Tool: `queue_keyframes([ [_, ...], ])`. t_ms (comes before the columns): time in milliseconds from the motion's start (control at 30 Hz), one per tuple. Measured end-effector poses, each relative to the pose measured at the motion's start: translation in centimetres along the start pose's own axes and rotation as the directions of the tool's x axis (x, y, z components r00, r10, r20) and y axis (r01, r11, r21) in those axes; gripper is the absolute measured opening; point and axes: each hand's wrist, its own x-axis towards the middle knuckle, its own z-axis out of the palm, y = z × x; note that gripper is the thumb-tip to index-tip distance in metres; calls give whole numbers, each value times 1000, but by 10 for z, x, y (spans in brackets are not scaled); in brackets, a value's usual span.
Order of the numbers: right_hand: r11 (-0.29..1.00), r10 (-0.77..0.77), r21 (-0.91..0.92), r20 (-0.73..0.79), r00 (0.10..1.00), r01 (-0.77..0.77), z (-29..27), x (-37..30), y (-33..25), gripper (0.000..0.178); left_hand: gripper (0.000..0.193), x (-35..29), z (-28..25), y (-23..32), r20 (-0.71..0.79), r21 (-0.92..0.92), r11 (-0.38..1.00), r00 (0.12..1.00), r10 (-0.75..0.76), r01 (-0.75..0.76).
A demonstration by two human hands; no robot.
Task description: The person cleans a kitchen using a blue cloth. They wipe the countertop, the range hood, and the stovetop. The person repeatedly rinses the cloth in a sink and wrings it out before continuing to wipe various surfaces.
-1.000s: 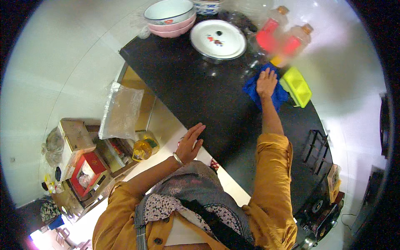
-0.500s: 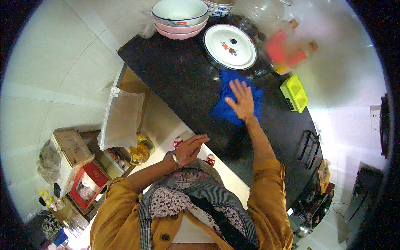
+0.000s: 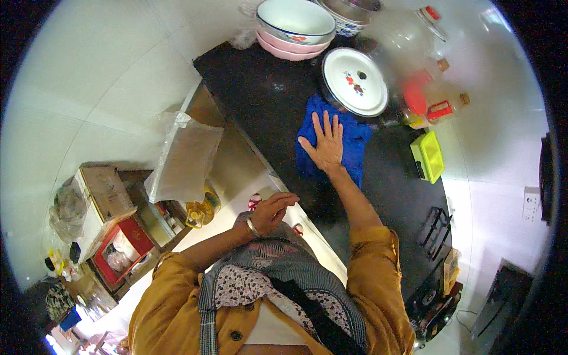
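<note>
My right hand point(image 3: 325, 144) lies flat on a blue cloth point(image 3: 354, 149), fingers spread, pressing it against the black countertop point(image 3: 255, 100). The cloth is spread out and creased, its far edge close to a round pot with a white enamel lid point(image 3: 355, 81). That lid has a flower print and a dark knob. In front of my waist hovers my left hand point(image 3: 273, 214), open, with its fingers stretched out and nothing visible in it. A bracelet circles that wrist.
Stacked basins point(image 3: 296, 26) stand at the far end of the counter. Bottles with red labels point(image 3: 441, 109) and a lime-green tray point(image 3: 432, 157) line the right side, near a black metal rack point(image 3: 435, 232). A plastic bag point(image 3: 186, 157) hangs at left, above an oil jug point(image 3: 201, 212).
My right hand and the blue cloth have slid left across the counter relative to the lidded pot. The whole view has shifted slightly. My left hand stays in place.
</note>
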Motion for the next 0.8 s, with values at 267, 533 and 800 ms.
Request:
queue_keyframes([
  [267, 974, -218, 45, -57, 974, 221, 48, 100, -82, 69, 37, -27, -29, -5, -269, 25, 992, 957, -110, 122],
  [533, 898, -426, 93, -52, 903, 429, 100, 207, -179, 50, 31, -59, -62, 0, -519, 149, 942, 835, -183, 299],
  [800, 884, -444, 79, -171, 879, 462, 121, 247, -187, 50, 29, -87, -53, -19, -587, 160, 907, 777, -230, 389],
])
